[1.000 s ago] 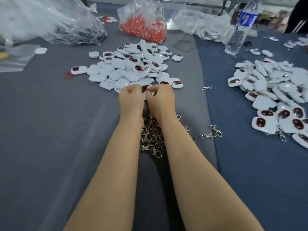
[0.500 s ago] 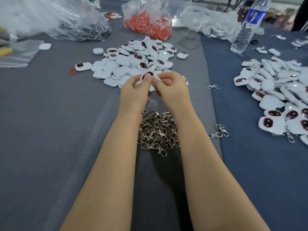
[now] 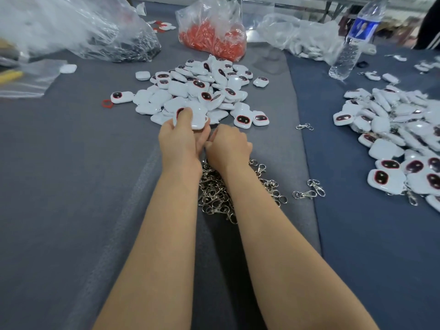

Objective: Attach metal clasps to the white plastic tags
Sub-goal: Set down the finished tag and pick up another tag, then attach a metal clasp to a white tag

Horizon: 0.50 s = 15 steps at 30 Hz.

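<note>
My left hand (image 3: 181, 136) grips a white plastic tag (image 3: 196, 119) between thumb and fingers, just in front of the central pile of white tags (image 3: 202, 89). Right beside it, my right hand (image 3: 227, 146) has its fingers curled under; what they hold is hidden. A heap of metal clasps (image 3: 216, 196) lies on the grey cloth under my wrists. A second pile of tags (image 3: 400, 134), some with clasps on them, covers the blue cloth at the right.
Loose clasps (image 3: 309, 190) lie right of the heap, another clasp (image 3: 304, 126) further back. A bag of red rings (image 3: 214, 36), clear plastic bags (image 3: 78, 29), and a water bottle (image 3: 354, 41) stand at the back. One red ring (image 3: 107, 103) lies left of the pile.
My right hand has dropped back from the tag toward the clasp heap. My left hand keeps the tag, with its white back now showing.
</note>
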Motion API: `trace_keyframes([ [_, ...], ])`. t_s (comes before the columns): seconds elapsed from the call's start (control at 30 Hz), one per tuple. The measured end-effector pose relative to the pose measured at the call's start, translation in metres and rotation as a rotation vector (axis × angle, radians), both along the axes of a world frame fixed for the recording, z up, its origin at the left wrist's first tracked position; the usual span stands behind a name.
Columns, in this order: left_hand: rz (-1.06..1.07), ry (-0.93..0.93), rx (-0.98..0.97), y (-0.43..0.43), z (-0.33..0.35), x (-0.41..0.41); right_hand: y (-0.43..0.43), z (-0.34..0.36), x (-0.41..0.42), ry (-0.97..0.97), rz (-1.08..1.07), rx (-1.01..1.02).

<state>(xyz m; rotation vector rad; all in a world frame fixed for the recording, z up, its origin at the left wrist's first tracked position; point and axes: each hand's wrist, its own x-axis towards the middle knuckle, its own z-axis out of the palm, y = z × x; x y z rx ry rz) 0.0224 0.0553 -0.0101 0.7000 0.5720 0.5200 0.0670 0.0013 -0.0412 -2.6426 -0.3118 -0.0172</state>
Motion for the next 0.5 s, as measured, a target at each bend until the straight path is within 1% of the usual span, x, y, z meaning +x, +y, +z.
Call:
trace_keyframes([
  [0.03,0.002,0.026,0.030,-0.001,-0.001,0.000,-0.004,0.001,0.001,0.015,-0.001,-0.006],
  [0.07,0.002,0.054,0.071,-0.002,-0.002,0.001,-0.009,0.002,0.002,0.034,-0.001,0.029],
  [0.13,-0.008,0.094,0.159,-0.007,-0.004,0.002,-0.027,0.003,0.005,0.075,-0.003,0.213],
  [0.2,-0.051,0.080,0.187,-0.015,-0.006,0.004,-0.051,0.008,0.007,0.075,-0.028,0.430],
  [0.23,-0.081,0.065,0.193,-0.020,-0.007,0.003,-0.063,0.010,0.007,0.055,-0.053,0.507],
  [0.27,-0.107,0.061,0.212,-0.025,-0.007,0.003,-0.074,0.012,0.006,0.027,-0.068,0.539],
  [0.3,-0.115,0.066,0.244,-0.030,-0.007,0.003,-0.081,0.013,0.005,-0.009,-0.065,0.525],
  [0.37,-0.070,0.062,0.284,-0.035,-0.007,0.004,-0.081,0.012,0.002,-0.053,-0.007,0.408],
  [0.43,0.017,0.036,0.285,-0.034,-0.006,0.006,-0.068,0.006,-0.001,-0.009,0.048,0.253],
  [0.5,0.095,0.009,0.287,-0.028,-0.005,0.008,-0.050,0.002,-0.004,0.050,0.045,0.076],
])
